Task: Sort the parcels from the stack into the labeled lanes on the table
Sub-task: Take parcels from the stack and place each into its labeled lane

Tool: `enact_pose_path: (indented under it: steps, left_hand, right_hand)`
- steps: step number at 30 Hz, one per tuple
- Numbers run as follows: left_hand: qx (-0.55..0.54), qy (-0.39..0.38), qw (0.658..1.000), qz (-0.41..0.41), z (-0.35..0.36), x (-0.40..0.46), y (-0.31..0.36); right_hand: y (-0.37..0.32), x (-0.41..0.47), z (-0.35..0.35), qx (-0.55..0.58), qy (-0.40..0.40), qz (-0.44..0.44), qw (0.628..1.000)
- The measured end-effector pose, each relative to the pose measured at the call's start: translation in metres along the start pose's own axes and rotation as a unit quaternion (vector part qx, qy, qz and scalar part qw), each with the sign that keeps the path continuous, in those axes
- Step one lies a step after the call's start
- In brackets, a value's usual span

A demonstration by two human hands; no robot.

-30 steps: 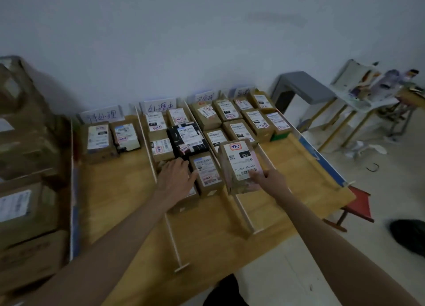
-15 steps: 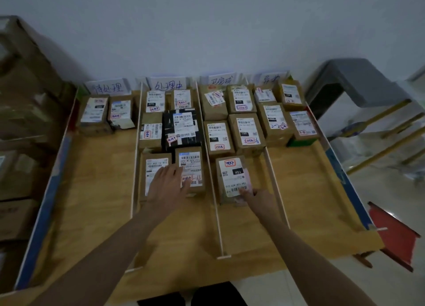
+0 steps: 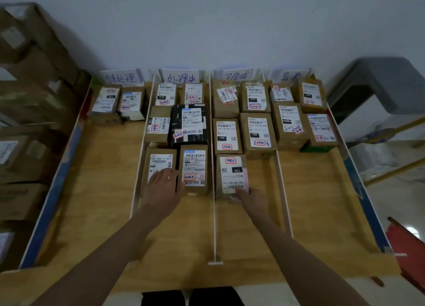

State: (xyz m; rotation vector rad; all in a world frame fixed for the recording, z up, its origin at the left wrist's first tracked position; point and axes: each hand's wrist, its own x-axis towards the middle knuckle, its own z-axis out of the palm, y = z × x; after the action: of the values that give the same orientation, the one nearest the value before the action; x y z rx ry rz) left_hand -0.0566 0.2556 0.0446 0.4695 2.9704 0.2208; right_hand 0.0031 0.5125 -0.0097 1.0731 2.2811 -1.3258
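A wooden table is split into four lanes by white strips, each lane with a handwritten sign at the back. Brown parcels with white labels fill the far ends of the lanes. My left hand rests flat, fingers straight, on the front left parcel of the second lane. My right hand touches the near end of a labelled parcel lying flat at the front of the third lane, fingertips on its label edge. A black parcel sits in the second lane.
A stack of brown cardboard boxes stands along the left of the table. A grey stool and yellow-legged furniture are to the right, with a red object by the table's right corner. The near halves of the lanes are bare wood.
The parcel my right hand held tilted up has been laid flat in the third lane. My left hand stayed on the second-lane parcel. The view swung left and down.
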Motion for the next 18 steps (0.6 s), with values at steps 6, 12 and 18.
enact_pose_path:
  steps: [6, 12, 18]
  left_hand:
    - [0.023, -0.004, 1.0, -0.016, -0.018, 0.003, -0.01]
    - [0.053, 0.062, 0.995, -0.058, -0.091, 0.005, -0.065]
    - [0.077, 0.114, 0.984, -0.114, -0.167, -0.012, -0.149]
  right_hand:
    - [-0.039, -0.013, -0.019, -0.135, 0.072, -0.118, 0.981]
    - [-0.149, -0.033, -0.016, -0.253, 0.11, -0.333, 0.902]
    - [-0.256, -0.078, 0.028, -0.295, 0.117, -0.457, 0.831]
